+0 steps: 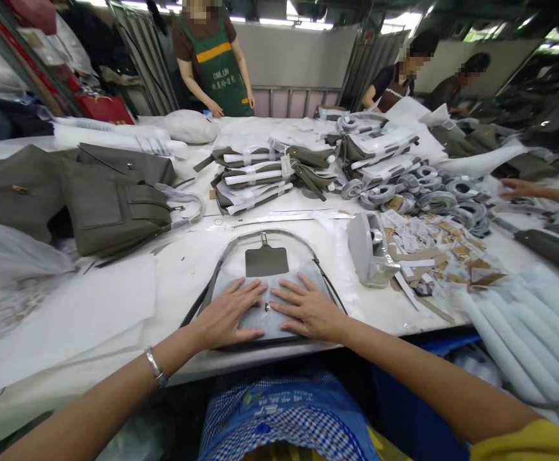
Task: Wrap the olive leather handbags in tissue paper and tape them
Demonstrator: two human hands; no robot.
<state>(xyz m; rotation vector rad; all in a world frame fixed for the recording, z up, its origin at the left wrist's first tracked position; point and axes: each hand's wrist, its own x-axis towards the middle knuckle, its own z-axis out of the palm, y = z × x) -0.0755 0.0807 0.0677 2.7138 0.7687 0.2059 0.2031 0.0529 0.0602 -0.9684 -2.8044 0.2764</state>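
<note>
The olive shoulder bag (209, 296) lies flat in the head camera's view, near the table's (183, 275) front edge, which runs along 6 o'clock. A pale protective sheet (266, 282) covers most of its face, and a metal clasp (267, 307) shows between the hands. The left hand (231, 310) rests palm down at 9 o'clock of the clasp, the right hand (310, 310) at 3 o'clock; both have their fingers spread, grasping nothing, with a small gap between the fingertips. At 12 o'clock of the clasp sits an olive tab (266, 261) with a metal buckle (263, 238), and the strap (332, 288) arches around it.

If the palms press unevenly, the sheet could crease or slide off the bag's face. Hard pressure near the clasp might mark the material beneath, and the silver bracelet (156, 367) on the left wrist could scratch the bag if that arm dropped lower. A pull toward 6 o'clock might carry the bag over the table's edge. At 12 o'clock, beyond the strap, the stacked bags (255, 173) look uneven and could slump if bumped. Between 2 and 3 o'clock, loose tags (433, 243) might scatter if an elbow swept them.
</note>
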